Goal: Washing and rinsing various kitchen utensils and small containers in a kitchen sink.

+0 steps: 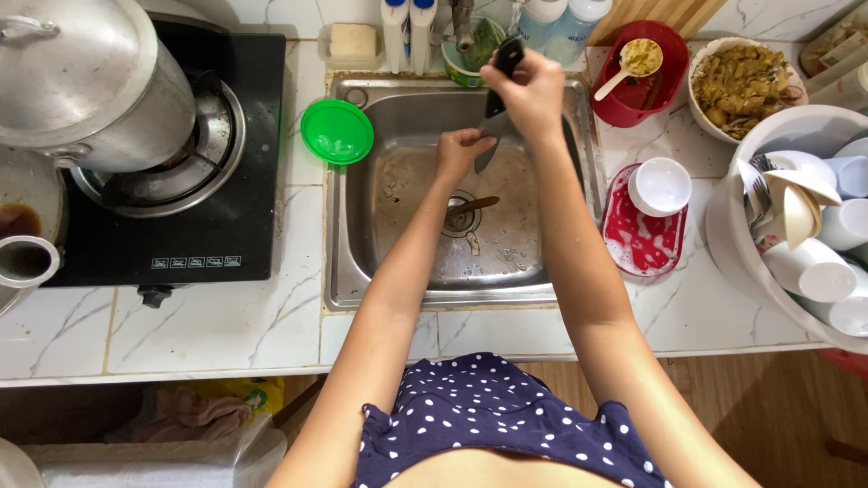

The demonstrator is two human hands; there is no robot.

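**A:** I'm looking down over the sink (pixel 362 271) now. My right hand (pixel 533 90) is clamped around the black handle of a knife (pixel 493 136), blade pointing down into the basin. My left hand (pixel 463 149) is closed in on the blade, fingers pinching its flat.

**B:** So the knife's above the drain?

**A:** Held over the middle of the sink, just above the drain, where a spoon (pixel 472 205) lies. To do this well, I'd judge the left fingers should stay on the flat and the spine, stroking away from the edge, with the right grip kept firm, since a wet handle may slip.

**B:** What's in the containers around you?

**A:** On the desk (pixel 226 325) to the right, a white bowl (pixel 743 86) holds a yellowish-brown cooked dish. Beside it a red bowl (pixel 665 50) carries a ladle of something similar. A small white bowl (pixel 660 185) sits upside down on a red tray (pixel 633 248) with suds. The big white basin (pixel 737 244) is stacked with white cups and spoons.

**B:** And left?

**A:** A green lid (pixel 336 131) at the sink's edge, a lidded metal pot (pixel 90 81) on the stove (pixel 217 226); its contents are hidden.
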